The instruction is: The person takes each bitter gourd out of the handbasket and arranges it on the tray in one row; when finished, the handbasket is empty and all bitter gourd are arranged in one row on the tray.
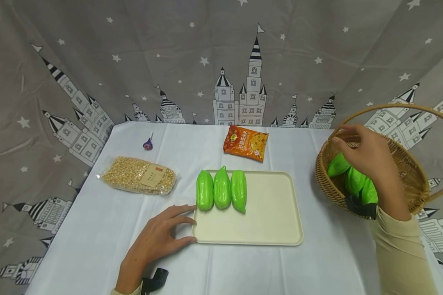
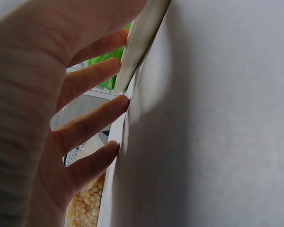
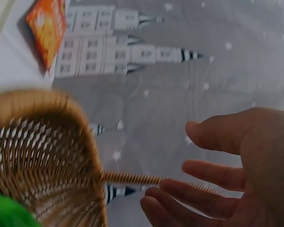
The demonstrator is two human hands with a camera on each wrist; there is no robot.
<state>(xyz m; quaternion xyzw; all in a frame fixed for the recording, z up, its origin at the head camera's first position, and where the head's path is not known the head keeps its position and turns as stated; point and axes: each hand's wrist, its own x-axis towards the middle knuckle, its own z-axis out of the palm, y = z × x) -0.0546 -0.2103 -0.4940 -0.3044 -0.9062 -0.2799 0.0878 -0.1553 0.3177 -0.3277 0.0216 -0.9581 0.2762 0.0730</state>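
Three glossy green gourd-like vegetables (image 1: 222, 188) lie side by side in the left part of a cream rectangular tray (image 1: 271, 221). At the tray's left edge rests my left hand (image 1: 162, 233), fingers spread and fingertips touching the rim. In the left wrist view its fingers (image 2: 92, 120) reach past the tray's side. My right hand (image 1: 371, 153) hovers over a wicker basket (image 1: 325, 188), holding nothing, thumb and fingers apart. Inside the basket lie more green gourds (image 1: 358, 182), partly hidden by the hand and wrist. The right wrist view shows the hand beside the basket handle (image 3: 132, 178).
A clear bag of corn kernels (image 1: 133, 174) lies on the left, with a small purple-wrapped lollipop (image 1: 147, 144) behind it. An orange snack packet (image 1: 245, 142) sits behind the tray. The basket's tall handle (image 1: 395, 105) arches up at right. A grey castle-print curtain (image 1: 170, 53) hangs behind.
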